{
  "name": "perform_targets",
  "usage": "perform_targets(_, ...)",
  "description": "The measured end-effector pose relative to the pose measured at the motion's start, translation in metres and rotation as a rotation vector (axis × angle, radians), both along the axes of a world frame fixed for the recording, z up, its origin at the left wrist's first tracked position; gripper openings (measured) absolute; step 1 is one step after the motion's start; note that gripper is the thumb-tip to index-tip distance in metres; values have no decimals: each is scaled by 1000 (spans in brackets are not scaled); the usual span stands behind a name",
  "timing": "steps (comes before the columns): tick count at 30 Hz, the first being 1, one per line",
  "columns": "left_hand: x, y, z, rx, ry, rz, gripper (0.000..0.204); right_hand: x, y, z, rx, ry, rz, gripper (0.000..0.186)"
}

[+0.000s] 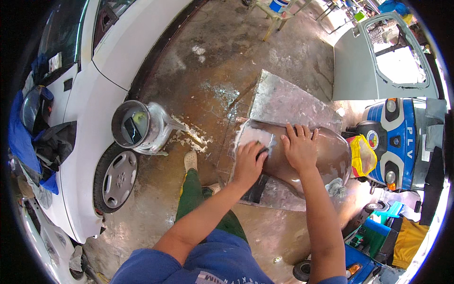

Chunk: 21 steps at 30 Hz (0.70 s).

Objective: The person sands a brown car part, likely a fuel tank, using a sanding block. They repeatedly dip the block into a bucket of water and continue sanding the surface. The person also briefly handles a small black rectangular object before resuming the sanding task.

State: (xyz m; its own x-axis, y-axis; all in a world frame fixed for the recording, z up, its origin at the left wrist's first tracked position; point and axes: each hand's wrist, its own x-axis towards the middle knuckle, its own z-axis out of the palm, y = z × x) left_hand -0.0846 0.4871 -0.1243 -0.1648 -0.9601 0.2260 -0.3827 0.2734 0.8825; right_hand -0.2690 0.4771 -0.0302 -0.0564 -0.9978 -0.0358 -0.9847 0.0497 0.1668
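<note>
A glossy brown curved body panel (326,150), wet in places, lies on a scuffed metal-topped stand (288,102). At its left end is a pale grey patch (257,134). My left hand (248,163) is closed over a small dark pad (263,150) pressed against the panel beside that patch; the fingers hide most of the pad. With fingers spread, my right hand (301,147) rests flat on the brown surface to the right. A crumpled wet grey cloth (336,188) sits by the panel's near right edge.
A white car (109,66) stands at left. Beside its wheel, a metal bucket (131,125) with a dark block inside sits on a stool. At right are a yellow-and-red bag (363,155), a blue vehicle front (402,142) and a grey vehicle door (357,66). The floor (208,71) is wet.
</note>
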Motion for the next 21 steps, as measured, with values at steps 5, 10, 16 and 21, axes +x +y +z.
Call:
perform_targets(5, -8, -48, 7, 65, 14, 1, 30, 6, -7, 3, 9, -8, 16, 50)
perform_targets(10, 0, -11, 1, -3, 40, -38, 30, 5, -4, 5, 58, 10, -34, 48)
perform_targets(16, -9, -46, 7, -7, 30, -25, 29, 11, -7, 6, 55, 7, -20, 47)
perform_targets(21, 0, 1, 9, -22, 2, -111, 31, -1, 0, -2, -7, 0, 0, 45)
